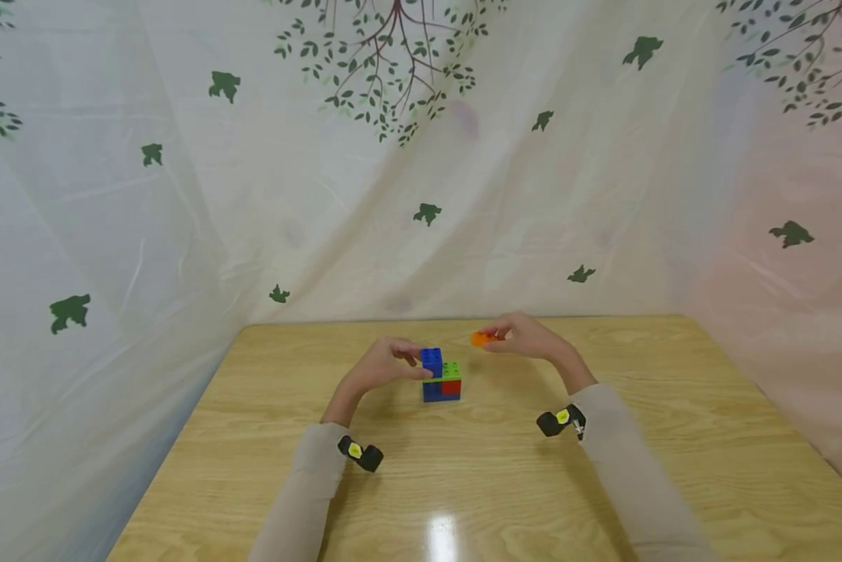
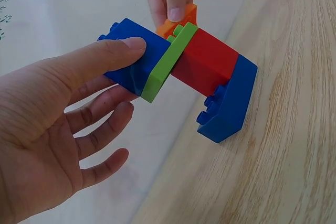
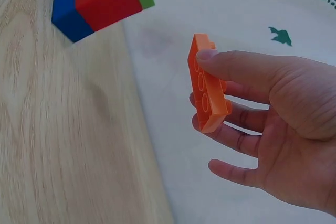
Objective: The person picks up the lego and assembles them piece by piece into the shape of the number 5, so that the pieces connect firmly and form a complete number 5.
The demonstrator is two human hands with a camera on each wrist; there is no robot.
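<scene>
A small stack of toy building bricks stands on the wooden table. Its bottom is a flat blue brick point(image 2: 236, 103), with a red brick point(image 2: 206, 60) on it, a thin green plate point(image 2: 168, 64) above that, and a blue brick point(image 2: 134, 51) on top at the left. My left hand point(image 1: 385, 364) pinches the top blue brick between thumb and fingers. To the right of the stack, apart from it, my right hand point(image 1: 526, 337) holds an orange brick point(image 3: 207, 85) by thumb and fingers. The orange brick's hollow underside faces the stack in the right wrist view.
The wooden table point(image 1: 491, 484) reaches back to a pale cloth point(image 1: 350, 234) printed with leaves, branches and green birds. Black wrist cameras sit on the left sleeve point(image 1: 301, 484) and the right sleeve point(image 1: 638, 476).
</scene>
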